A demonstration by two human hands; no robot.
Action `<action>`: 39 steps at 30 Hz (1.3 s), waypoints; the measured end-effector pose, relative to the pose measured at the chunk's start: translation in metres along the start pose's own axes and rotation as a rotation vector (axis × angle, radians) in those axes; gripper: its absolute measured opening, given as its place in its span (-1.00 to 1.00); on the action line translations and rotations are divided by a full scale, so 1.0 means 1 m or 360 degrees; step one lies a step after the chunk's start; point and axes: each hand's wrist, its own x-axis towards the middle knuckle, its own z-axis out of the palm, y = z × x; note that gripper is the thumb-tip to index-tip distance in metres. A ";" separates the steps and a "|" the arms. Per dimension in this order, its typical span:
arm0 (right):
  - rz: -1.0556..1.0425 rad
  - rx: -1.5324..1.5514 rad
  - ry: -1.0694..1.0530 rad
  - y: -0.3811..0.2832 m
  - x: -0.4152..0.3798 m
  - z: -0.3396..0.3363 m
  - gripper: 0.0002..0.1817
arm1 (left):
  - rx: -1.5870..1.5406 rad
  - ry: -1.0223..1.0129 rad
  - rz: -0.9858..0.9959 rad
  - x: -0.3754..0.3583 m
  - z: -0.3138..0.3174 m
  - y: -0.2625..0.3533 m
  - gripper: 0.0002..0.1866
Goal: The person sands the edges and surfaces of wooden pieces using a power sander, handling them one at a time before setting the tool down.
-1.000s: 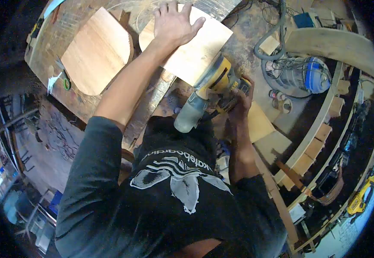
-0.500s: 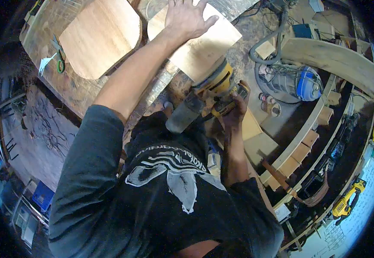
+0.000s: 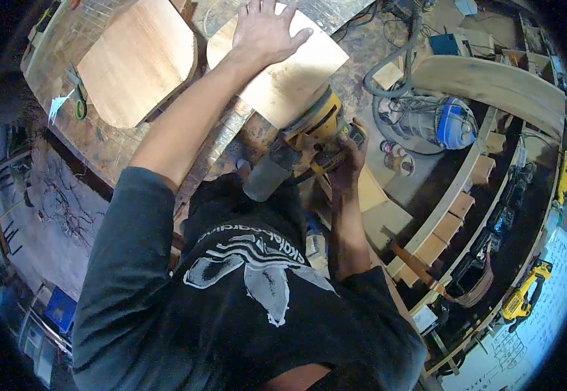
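My left hand (image 3: 265, 34) lies flat with its fingers spread on a pale wooden board (image 3: 290, 81) at the top of the view. In my right hand (image 3: 350, 156) is a yellow and black power sander (image 3: 322, 120), gripped by its body, with a dark dust canister (image 3: 269, 176) sticking out toward my waist. The sander's round pad is tipped up against the board's near edge, and the pad's face is hidden. A second wooden board (image 3: 138, 62) with clipped corners rests on the worktable (image 3: 110, 146) to the left.
Scissors (image 3: 78, 98) lie by the left board. On the right are a blue and grey shop vacuum (image 3: 454, 124) with its hose (image 3: 369, 75), cans (image 3: 397, 158) and a curved wooden shelf (image 3: 427, 241). A yellow power tool (image 3: 526, 294) lies at the lower right.
The whole view has shifted slightly, with boards, table and shelf sliding left. My left hand stays flat on the board, and the sander stays at the board's near edge.
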 end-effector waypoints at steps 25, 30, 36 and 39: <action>-0.0096 -0.0142 -0.0007 -0.038 0.063 -0.013 -0.24 | 0.0029 -0.0056 0.0089 -0.006 -0.005 0.003 -0.22; 0.0065 -0.0059 0.0086 -0.042 0.023 0.010 -0.27 | 0.0017 -0.0082 0.0080 -0.006 -0.005 0.005 -0.23; -0.0145 -0.0322 0.0075 -0.007 0.004 -0.006 -0.26 | -0.0004 -0.0069 0.0051 -0.005 -0.004 0.005 -0.23; -0.0209 -0.0394 0.0167 -0.001 -0.024 0.007 -0.17 | -0.0016 0.0089 0.0172 -0.003 0.008 -0.001 -0.23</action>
